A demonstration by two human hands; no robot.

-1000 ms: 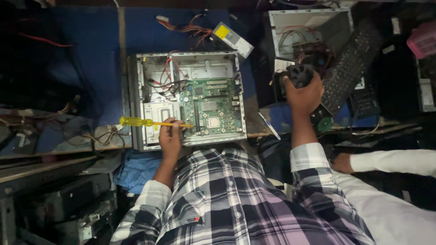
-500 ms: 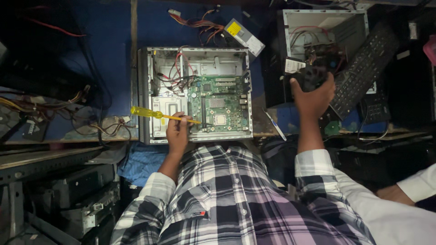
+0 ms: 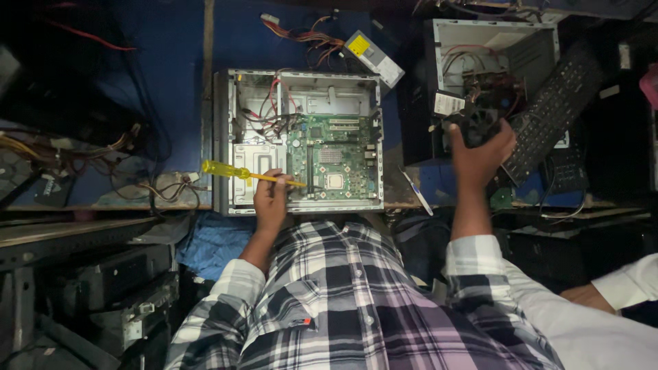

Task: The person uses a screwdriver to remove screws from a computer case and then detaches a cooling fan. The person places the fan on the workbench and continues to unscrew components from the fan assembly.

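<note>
My left hand gripped the yellow-handled screwdriver over the green motherboard while my right hand clutched the black cooler fan, lifted clear, wanting a spot to rest.

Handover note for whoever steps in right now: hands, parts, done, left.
Left hand: rests on the open PC case at its near edge, holding a yellow-handled screwdriver, tip towards the motherboard.
Right hand: raised to the right, gripping a black cooler fan in front of a second open case and a keyboard.
Done: side panel is off; the CPU socket shows bare. A loose power supply lies behind the case.
Left: the fan is not yet set down; the motherboard sits in the case, cables attached.
Another person's sleeve is at the right.
</note>
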